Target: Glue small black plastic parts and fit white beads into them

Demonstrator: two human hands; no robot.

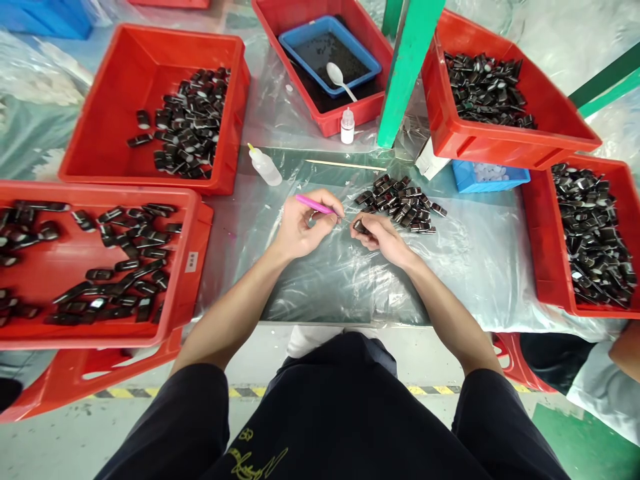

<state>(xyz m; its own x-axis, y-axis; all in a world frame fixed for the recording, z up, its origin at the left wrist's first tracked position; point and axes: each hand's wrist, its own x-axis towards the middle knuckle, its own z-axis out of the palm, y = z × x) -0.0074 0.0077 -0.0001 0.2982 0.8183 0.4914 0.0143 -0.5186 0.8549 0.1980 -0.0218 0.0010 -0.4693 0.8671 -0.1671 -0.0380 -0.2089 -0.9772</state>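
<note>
My left hand (305, 230) is closed around a pink pen-like tool (315, 204) with a thin tip that points right. In my right hand (383, 239) a small dark glossy part (359, 227) is pinched between the fingers, close to the tool's tip. I cannot tell whether the tip touches it. Just beyond my right hand lies a loose pile of similar dark parts (400, 200) on the plastic-covered table (320, 287). A thin wooden stick (345, 165) lies behind both hands.
Red bins of dark parts stand at the left (180, 267), back left (233, 133), back right (515, 143) and right (545, 267). A squeeze bottle (266, 167), a small white bottle (347, 127) and a green post (405, 80) are behind my hands. At the right edge, another person's arm shows.
</note>
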